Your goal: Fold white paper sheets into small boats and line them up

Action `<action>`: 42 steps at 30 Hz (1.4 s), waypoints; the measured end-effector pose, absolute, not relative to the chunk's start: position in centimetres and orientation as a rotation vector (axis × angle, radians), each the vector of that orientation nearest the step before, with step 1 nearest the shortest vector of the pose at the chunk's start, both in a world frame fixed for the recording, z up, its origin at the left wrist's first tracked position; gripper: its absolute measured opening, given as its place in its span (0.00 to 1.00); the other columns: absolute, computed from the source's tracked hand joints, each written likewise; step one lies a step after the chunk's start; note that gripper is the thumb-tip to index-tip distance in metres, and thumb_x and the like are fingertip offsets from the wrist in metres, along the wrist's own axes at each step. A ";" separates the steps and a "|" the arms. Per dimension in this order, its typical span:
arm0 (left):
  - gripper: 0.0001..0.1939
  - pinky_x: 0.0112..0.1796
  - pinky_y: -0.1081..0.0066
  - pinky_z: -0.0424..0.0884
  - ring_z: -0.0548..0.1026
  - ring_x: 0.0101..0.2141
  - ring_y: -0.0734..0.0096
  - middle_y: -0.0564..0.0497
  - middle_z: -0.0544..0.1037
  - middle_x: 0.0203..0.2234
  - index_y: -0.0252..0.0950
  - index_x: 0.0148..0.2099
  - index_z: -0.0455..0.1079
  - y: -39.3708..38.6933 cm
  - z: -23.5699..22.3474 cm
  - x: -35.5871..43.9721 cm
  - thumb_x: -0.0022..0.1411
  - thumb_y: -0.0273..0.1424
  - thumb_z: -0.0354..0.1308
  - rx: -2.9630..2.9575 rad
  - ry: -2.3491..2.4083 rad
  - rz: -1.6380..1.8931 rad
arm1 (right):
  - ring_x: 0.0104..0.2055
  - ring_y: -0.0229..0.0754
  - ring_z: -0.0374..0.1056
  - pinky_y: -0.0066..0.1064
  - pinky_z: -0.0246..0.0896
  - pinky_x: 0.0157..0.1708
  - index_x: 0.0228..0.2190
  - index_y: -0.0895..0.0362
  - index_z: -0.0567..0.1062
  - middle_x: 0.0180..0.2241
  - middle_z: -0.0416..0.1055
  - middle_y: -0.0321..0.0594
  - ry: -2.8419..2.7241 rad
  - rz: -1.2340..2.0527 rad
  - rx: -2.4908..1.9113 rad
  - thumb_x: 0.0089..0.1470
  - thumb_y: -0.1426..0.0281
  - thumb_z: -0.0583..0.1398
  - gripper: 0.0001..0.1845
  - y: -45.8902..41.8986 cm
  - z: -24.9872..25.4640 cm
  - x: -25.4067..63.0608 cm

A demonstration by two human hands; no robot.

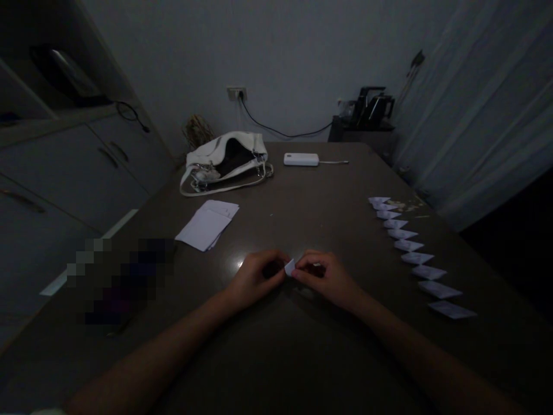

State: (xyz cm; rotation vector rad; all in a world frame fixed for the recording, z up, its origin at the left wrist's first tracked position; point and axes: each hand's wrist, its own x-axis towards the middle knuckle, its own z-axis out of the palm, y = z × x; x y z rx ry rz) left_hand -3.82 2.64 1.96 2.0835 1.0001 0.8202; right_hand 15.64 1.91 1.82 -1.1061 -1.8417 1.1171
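Note:
Between my two hands, just above the table, is a small folded white paper [289,267]. My left hand [259,273] pinches its left side between thumb and fingers. On its right side, my right hand [322,273] also pinches it, with the fingers curled. Part of the paper hides behind the fingertips. To the right, a slanting row of several folded paper boats [406,245] runs along the table. A stack of white paper sheets [206,226] lies at the left, beyond my left hand.
A white handbag [228,155] rests open at the table's far left. Near the far edge is a white power bank [301,159] with a short cable. A blurred-out patch [129,282] covers something at the left. Behind stands a dark kettle [378,109].

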 end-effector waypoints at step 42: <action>0.07 0.30 0.73 0.63 0.70 0.28 0.73 0.48 0.74 0.26 0.33 0.35 0.69 2.7 1.6 -4.7 0.64 0.28 0.52 2.763 0.746 0.969 | 0.22 0.33 0.64 0.25 0.57 0.24 0.24 0.59 0.77 0.21 0.71 0.35 -1.614 1.620 -1.236 0.41 0.62 0.67 0.12 2.2 2.0 15.9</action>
